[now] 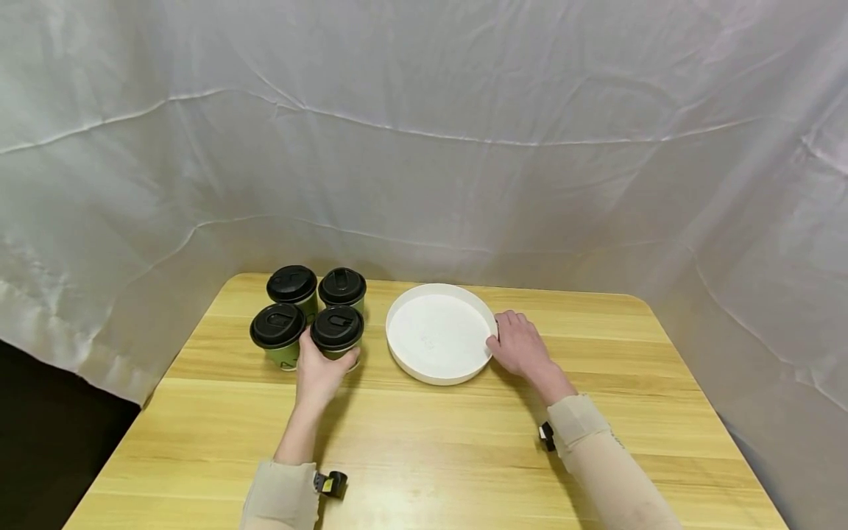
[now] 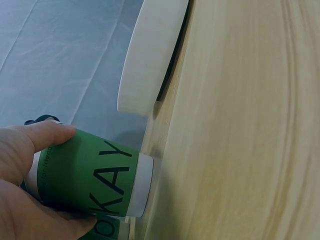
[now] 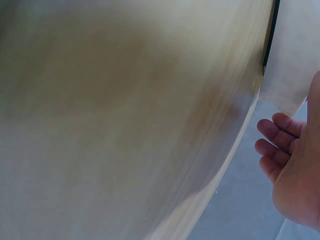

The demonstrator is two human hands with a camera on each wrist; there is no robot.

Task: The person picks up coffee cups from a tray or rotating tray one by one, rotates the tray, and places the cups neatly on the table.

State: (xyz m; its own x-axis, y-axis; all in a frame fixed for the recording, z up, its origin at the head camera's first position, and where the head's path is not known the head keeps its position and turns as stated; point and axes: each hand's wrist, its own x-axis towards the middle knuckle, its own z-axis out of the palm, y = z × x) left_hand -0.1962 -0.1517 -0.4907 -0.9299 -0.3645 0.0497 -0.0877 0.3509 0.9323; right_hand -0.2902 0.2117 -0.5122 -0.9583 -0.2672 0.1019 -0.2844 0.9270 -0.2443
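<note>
My left hand (image 1: 319, 377) grips a green paper cup (image 2: 95, 172) with a black lid (image 1: 338, 328), thumb and fingers spread round its side. Dark letters and a white base band show on this cup in the left wrist view. It is the front right one in a group of similar lidded cups. To their right lies a round white tray (image 1: 439, 335) with a low wall. At that tray's right rim, my right hand (image 1: 520, 344) holds the edge with its thumb and bent fingers. The right wrist view shows those fingers (image 3: 274, 145) curled beside the tray's wall (image 3: 290, 55).
Behind and left of the gripped cup stand a front left cup (image 1: 278, 331), a back left cup (image 1: 293, 287) and a back right cup (image 1: 342, 288). The wooden table (image 1: 424, 456) ends at a grey-white curtain (image 1: 424, 184) behind and at the sides.
</note>
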